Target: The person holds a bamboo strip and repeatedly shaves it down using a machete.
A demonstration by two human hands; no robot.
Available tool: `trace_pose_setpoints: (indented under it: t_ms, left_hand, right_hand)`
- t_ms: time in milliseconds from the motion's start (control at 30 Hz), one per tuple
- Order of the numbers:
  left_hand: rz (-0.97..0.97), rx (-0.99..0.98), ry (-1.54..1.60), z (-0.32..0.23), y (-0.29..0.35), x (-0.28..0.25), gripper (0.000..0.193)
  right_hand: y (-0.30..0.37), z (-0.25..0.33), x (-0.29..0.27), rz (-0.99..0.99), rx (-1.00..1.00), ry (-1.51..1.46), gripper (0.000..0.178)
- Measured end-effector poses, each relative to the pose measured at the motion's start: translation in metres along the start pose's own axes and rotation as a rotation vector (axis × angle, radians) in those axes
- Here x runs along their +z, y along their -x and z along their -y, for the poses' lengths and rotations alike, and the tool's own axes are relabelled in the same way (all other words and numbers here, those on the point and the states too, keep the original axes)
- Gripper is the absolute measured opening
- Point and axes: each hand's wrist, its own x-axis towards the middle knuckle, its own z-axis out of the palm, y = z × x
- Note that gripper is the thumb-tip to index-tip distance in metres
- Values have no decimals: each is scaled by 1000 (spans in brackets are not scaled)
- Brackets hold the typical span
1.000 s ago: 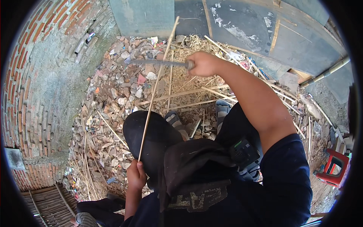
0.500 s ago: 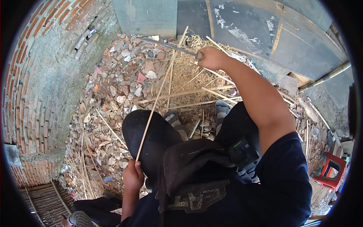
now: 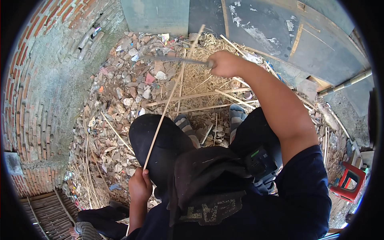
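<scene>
My left hand (image 3: 140, 187), by my left thigh, is closed round the near end of a long, thin bamboo strip (image 3: 163, 114). The strip slants away across my left knee, its far end over a heap of pale shavings (image 3: 208, 43). In front of me, with the arm stretched out, my right hand (image 3: 226, 64) grips the handle of a long-bladed knife. The knife's blade (image 3: 174, 59), smeared by motion, points left and crosses the strip near its far end. Whether the blade touches the strip I cannot tell.
Stony rubble (image 3: 120, 124) covers the ground, with several loose bamboo strips (image 3: 200, 96) around my sandalled feet. A brick wall (image 3: 30, 120) stands left and dark panels (image 3: 260, 24) stand ahead. At right is a red plastic stool (image 3: 351, 182). Another person's striped sleeve (image 3: 86, 230) shows lower left.
The knife's blade has swung nearer to me and lies more level across the picture. My left hand keeps its hold on the strip, almost unmoved.
</scene>
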Motion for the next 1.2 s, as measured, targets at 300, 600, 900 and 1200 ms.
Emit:
trace_pose_setpoints:
  t_ms: [300,600,900,1200]
  left_hand:
    - [-43,11,-17,7,0,8,26]
    - [-38,56,81,14,2,8,24]
    - [86,24,242,13,-4,-6,33]
    - [30,44,263,14,-6,-1,42]
  right_hand:
    - [-2,-15,7,-64,-61,-67,17]
    - [-3,-9,11,-27,-221,-13,12]
    - [-2,-5,16,-66,-128,-92,13]
    - [-6,-18,6,-102,7,-71,19]
